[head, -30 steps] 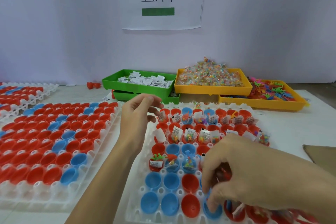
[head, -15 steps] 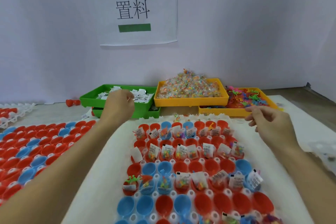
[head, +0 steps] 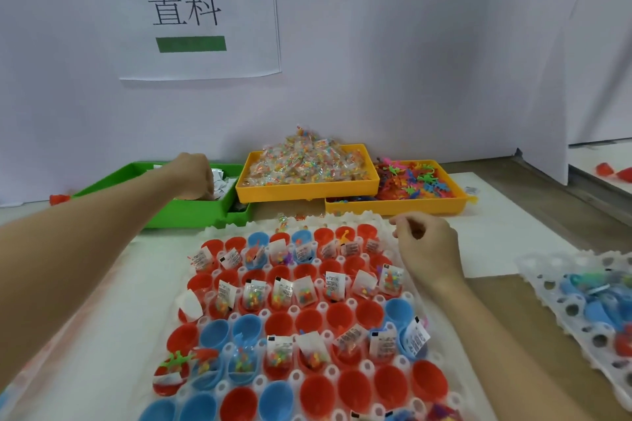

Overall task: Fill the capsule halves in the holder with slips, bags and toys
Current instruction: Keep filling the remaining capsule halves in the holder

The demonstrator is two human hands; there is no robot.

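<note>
The white holder (head: 371, 215) lies in front of me with rows of red and blue capsule halves (head: 355, 388). Many halves in the far and middle rows hold paper slips and small bags of beads; a green toy (head: 178, 359) sits in a near-left red half. My left hand (head: 193, 178) reaches into the green tray (head: 191, 214) and rests among the white slips (head: 222, 181), its fingertips hidden. My right hand (head: 427, 246) hovers over the holder's far right corner with fingers curled and thumb meeting forefinger; nothing shows between them.
Behind the holder stand a yellow tray (head: 307, 191) heaped with bead bags (head: 307, 164) and another yellow tray (head: 396, 207) of coloured toys (head: 417, 181). A second holder (head: 547, 287) with blue halves lies at the right. A paper sign (head: 191, 10) hangs on the wall.
My left hand has gone from above the holder into the green slip tray. My right hand rose from the near rows to the far right corner. The view tilted up and right.
</note>
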